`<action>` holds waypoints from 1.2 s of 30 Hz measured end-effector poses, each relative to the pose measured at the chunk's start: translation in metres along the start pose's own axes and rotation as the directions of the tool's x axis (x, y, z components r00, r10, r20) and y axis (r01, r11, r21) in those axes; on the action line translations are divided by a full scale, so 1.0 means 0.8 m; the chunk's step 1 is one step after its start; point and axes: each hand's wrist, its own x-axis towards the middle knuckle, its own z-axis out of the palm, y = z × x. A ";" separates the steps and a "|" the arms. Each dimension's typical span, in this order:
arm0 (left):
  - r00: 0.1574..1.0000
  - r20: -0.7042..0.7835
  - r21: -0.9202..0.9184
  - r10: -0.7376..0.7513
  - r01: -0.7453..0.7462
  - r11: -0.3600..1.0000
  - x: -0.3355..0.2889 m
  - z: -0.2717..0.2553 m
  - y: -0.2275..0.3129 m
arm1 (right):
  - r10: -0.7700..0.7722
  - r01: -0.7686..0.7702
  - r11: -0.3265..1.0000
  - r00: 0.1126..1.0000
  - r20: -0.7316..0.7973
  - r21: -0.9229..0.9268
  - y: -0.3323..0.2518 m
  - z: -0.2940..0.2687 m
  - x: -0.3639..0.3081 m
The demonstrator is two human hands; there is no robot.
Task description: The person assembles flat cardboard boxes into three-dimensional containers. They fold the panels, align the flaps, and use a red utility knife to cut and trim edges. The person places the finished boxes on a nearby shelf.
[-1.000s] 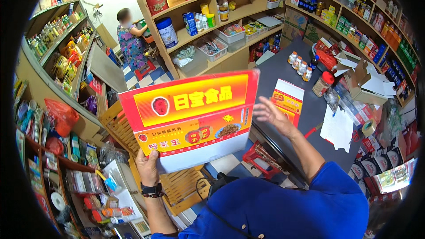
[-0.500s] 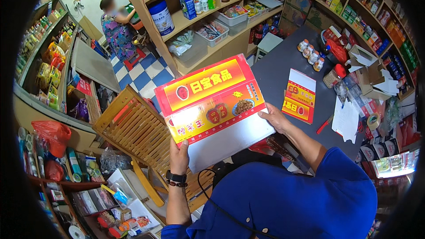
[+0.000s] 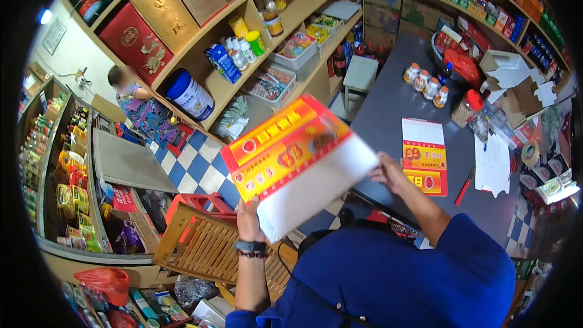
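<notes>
A printed cardboard sheet [image 3: 290,153], red and yellow with a broad plain white part, is held tilted in front of me. My left hand [image 3: 248,222] pinches its lower left edge, thumb on the face. At the white right-hand corner my right hand [image 3: 390,174] grips the edge, its fingers partly hidden and a little blurred. On the dark table [image 3: 388,109] to the right lies a similar red and yellow cardboard piece [image 3: 424,157]. Beside that are a red cutter knife [image 3: 465,186] and a torn-edged white sheet [image 3: 492,167].
Several small bottles [image 3: 430,88], a red-lidded jar [image 3: 467,109], an open carton [image 3: 521,85] and a tape roll [image 3: 531,153] occupy the table. A slatted wooden chair [image 3: 203,244] stands left, a stool [image 3: 361,75] beyond. Stocked shelves surround me; another person [image 3: 139,111] sits far left.
My view has swung, shifting the surroundings. The cardboard sheet has tilted, its right end higher, still between both hands. My right hand has moved slightly right and down in the picture.
</notes>
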 end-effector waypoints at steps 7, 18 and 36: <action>0.882 0.294 -0.260 -0.368 0.444 0.857 0.138 0.056 0.002 | 0.028 -0.016 0.999 0.949 -0.315 0.043 0.023 -0.040 0.027; 0.638 0.677 0.060 -0.366 0.447 0.892 0.340 0.173 0.057 | 0.109 0.013 0.973 0.856 -0.505 0.231 0.090 0.020 0.112; 0.133 0.843 0.237 -0.521 0.778 0.583 0.530 0.342 -0.011 | 0.275 -0.152 0.961 0.638 -0.719 0.233 0.073 0.017 0.139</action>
